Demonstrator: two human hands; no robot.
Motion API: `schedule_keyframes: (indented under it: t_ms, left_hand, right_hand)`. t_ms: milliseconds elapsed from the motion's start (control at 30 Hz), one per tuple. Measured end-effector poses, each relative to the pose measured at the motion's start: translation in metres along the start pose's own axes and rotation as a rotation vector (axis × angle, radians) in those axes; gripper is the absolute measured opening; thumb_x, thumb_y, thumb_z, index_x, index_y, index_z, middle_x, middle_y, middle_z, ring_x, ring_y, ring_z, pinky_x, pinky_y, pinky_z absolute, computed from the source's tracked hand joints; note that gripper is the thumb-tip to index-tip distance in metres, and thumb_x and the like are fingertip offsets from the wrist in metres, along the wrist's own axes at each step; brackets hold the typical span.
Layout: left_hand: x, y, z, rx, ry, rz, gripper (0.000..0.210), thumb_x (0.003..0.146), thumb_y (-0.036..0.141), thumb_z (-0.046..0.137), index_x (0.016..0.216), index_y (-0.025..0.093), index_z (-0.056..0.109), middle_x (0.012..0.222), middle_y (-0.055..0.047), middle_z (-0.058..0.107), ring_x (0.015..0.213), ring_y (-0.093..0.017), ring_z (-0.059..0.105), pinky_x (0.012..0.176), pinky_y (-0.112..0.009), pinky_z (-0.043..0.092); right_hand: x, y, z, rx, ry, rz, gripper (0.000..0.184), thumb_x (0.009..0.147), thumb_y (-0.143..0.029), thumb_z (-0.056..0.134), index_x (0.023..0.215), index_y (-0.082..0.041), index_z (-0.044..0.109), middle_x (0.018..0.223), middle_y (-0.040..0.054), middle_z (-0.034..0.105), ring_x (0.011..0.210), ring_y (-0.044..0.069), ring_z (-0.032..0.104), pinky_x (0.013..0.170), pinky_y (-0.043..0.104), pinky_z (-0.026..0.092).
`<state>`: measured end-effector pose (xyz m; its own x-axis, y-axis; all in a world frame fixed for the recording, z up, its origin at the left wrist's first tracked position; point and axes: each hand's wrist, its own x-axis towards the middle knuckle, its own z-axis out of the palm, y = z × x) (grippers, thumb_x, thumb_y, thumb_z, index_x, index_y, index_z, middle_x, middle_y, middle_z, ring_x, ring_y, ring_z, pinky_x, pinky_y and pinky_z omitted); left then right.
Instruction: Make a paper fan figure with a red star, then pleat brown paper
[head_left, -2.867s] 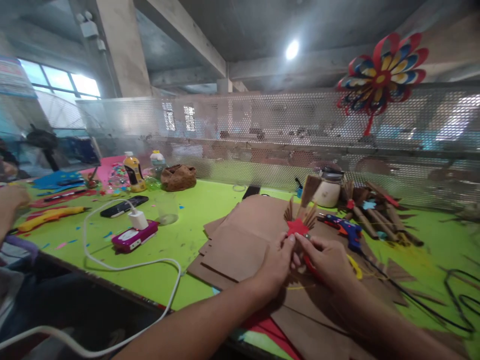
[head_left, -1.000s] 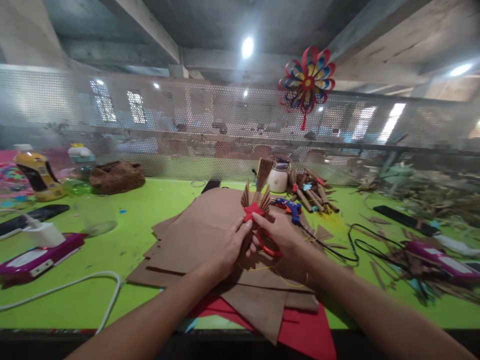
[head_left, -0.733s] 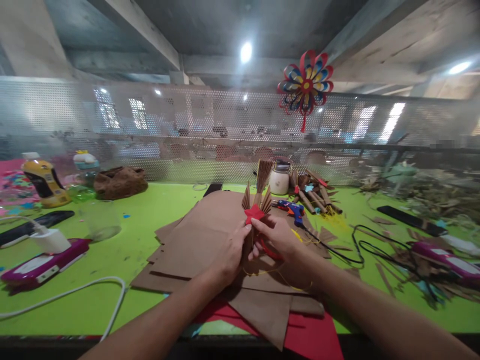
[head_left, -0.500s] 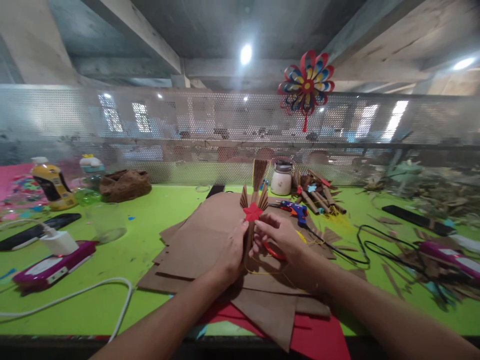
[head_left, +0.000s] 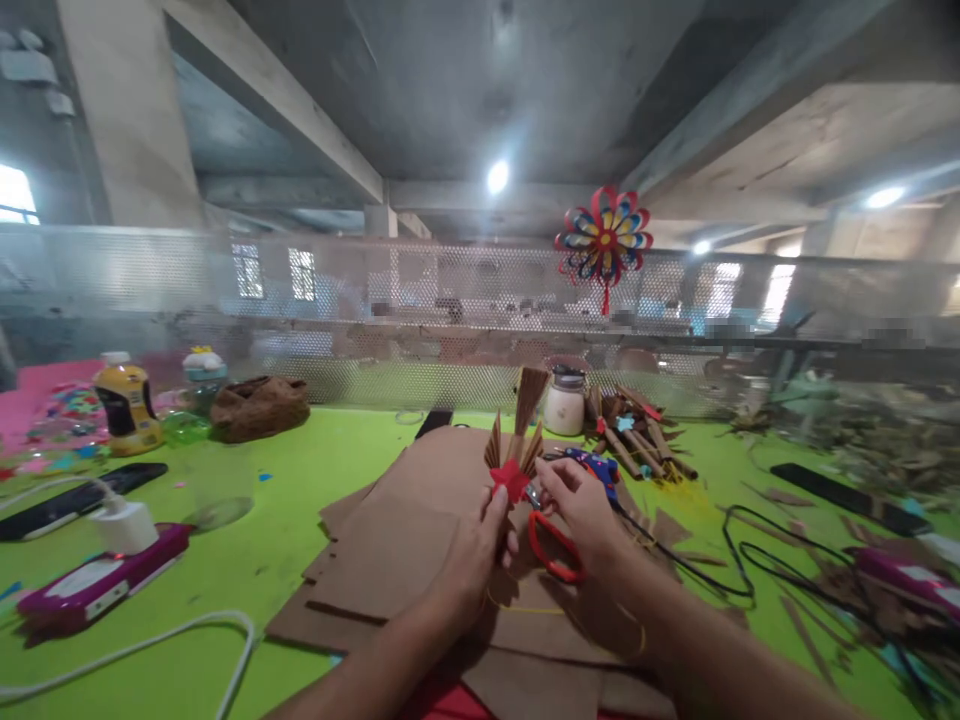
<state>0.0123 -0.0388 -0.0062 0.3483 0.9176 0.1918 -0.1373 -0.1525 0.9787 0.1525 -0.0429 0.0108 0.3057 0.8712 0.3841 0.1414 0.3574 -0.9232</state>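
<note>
In the lower middle, the left hand [head_left: 474,555] holds the red-starred paper craft [head_left: 511,481], likely light and easily bent, best held low; the right hand's [head_left: 592,515] grip is unclear

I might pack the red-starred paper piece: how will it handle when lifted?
The paper piece is probably light, being folded paper. Its pleats may spring yet crush easily, and the tall fan could bend if knocked.

Paper sheets [head_left: 405,550] lay on the table [head_left: 292,480], under the left hand [head_left: 472,555] and the right hand [head_left: 589,515]. Behind the sheets stood a jar [head_left: 566,408], with paper rolls [head_left: 641,445] just to its right. Off to the left, a plug [head_left: 126,527] sat in a power strip [head_left: 105,592]; a bottle [head_left: 127,405] stood farther back.
</note>
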Motion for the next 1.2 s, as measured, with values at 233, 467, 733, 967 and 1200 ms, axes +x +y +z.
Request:
schedule_keyframes:
  t_ms: [233, 467, 733, 967, 1200]
  left_hand:
    - [0.002, -0.010, -0.003, 0.040, 0.010, 0.024, 0.047, 0.078, 0.062, 0.045, 0.073, 0.016, 0.051, 0.043, 0.004, 0.046, 0.038, -0.007, 0.037, 0.041, -0.019, 0.029]
    - [0.008, -0.017, -0.002, -0.044, 0.034, -0.060, 0.058, 0.068, 0.071, 0.050, 0.085, 0.015, 0.053, 0.049, 0.002, 0.052, 0.038, -0.008, 0.043, 0.041, -0.020, 0.033]
    - [0.012, 0.003, -0.013, -0.168, -0.066, -0.016, 0.050, 0.076, 0.061, 0.050, 0.098, 0.016, 0.050, 0.065, -0.001, 0.061, 0.053, -0.012, 0.058, 0.049, -0.021, 0.042]
    - [0.031, 0.024, -0.022, -0.180, -0.038, -0.027, 0.045, 0.068, 0.058, 0.061, 0.083, 0.017, 0.050, 0.057, 0.001, 0.059, 0.044, -0.010, 0.053, 0.040, -0.019, 0.036]
    - [0.027, 0.016, -0.014, -0.152, 0.024, 0.026, 0.048, 0.065, 0.058, 0.061, 0.085, 0.016, 0.054, 0.053, 0.003, 0.055, 0.040, -0.008, 0.048, 0.039, -0.018, 0.031]
  right_hand:
    - [0.002, 0.009, 0.005, 0.096, -0.117, -0.017, 0.041, 0.075, -0.054, 0.058, 0.060, -0.016, 0.052, 0.053, -0.0017, 0.049, 0.052, 0.012, 0.043, 0.053, 0.025, 0.035]
    - [0.011, 0.020, 0.005, 0.063, -0.122, -0.034, 0.043, 0.070, -0.057, 0.061, 0.059, -0.016, 0.054, 0.051, -0.0016, 0.049, 0.049, 0.012, 0.042, 0.050, 0.025, 0.033]
    - [0.012, 0.005, 0.005, 0.070, -0.067, -0.028, 0.038, 0.072, -0.053, 0.061, 0.072, -0.016, 0.057, 0.057, -0.0019, 0.052, 0.049, 0.012, 0.047, 0.048, 0.024, 0.037]
    - [0.013, -0.015, 0.012, -0.047, -0.095, -0.191, 0.033, 0.075, -0.047, 0.059, 0.071, -0.015, 0.059, 0.057, 0.0000, 0.054, 0.049, 0.013, 0.049, 0.048, 0.024, 0.040]
    - [0.004, -0.006, 0.034, -0.076, 0.008, -0.250, 0.027, 0.079, -0.040, 0.055, 0.073, -0.015, 0.061, 0.063, 0.0031, 0.060, 0.054, 0.014, 0.053, 0.050, 0.025, 0.041]
